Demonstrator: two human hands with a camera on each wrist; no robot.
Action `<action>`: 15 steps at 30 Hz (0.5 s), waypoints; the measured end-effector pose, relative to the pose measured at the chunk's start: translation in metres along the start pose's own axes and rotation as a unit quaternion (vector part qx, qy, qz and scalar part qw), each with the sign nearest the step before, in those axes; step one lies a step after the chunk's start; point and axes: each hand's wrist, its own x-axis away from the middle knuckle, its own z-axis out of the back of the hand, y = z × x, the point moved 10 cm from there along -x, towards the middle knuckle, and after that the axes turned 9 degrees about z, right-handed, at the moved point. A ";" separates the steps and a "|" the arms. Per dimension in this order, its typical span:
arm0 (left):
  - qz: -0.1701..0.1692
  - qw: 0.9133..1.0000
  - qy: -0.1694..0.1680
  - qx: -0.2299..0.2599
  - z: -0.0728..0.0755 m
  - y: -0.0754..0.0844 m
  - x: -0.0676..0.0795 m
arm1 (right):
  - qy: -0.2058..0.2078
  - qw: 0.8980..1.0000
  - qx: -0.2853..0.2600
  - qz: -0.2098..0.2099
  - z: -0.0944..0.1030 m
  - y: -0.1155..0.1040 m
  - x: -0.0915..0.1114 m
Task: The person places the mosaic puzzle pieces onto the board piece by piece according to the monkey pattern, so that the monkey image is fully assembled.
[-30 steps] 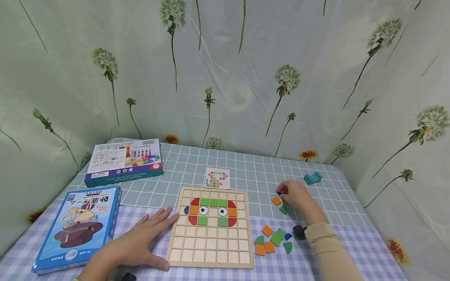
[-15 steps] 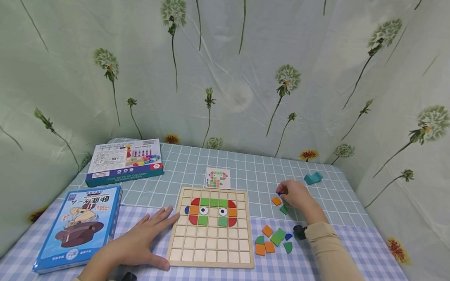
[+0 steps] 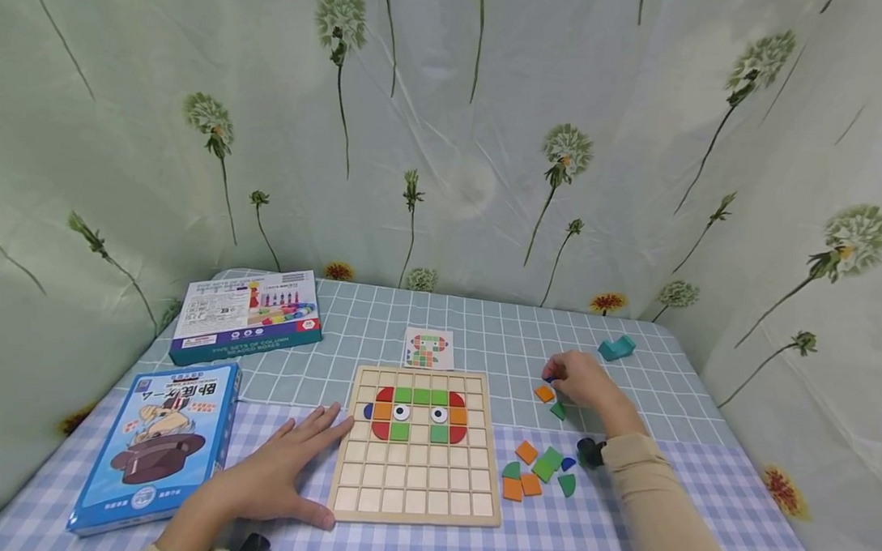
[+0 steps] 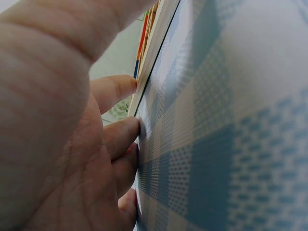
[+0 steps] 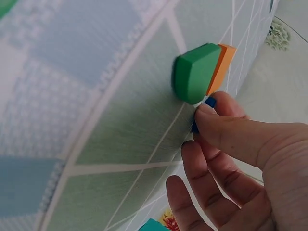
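Left hand: spread, holding nothing, touching wooden board
Right hand: pinching blue piece near orange tile

Blue piece partly hidden

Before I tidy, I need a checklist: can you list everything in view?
Grid board: one, pale wood, near middle
Set pieces: four red, two orange, five green, two white, one blue, on board
Loose pieces: four orange, at least four green, one blue, right of board
Picture card: one, white, multicoloured print, behind board
Boxes: two, one blue, one white, left
Block: one, teal, far right
Cloths: two, checked blue near, gridded grey far
Backdrop: one, pale green, flowered, behind
Wrist devices: two, black, at wrists
Sleeves: two, beige, forearms
Left hand: one, at board's left edge
Right hand: one, pinching a blue piece
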 end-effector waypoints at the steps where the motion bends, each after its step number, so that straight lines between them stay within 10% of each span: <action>1: 0.000 1.000 0.001 -0.001 0.000 0.000 0.000 | 0.000 1.000 -0.001 0.006 0.000 -0.001 0.000; 15: -0.008 1.000 0.004 0.000 0.002 0.002 0.000 | 0.027 0.997 -0.064 -0.033 0.008 0.013 0.017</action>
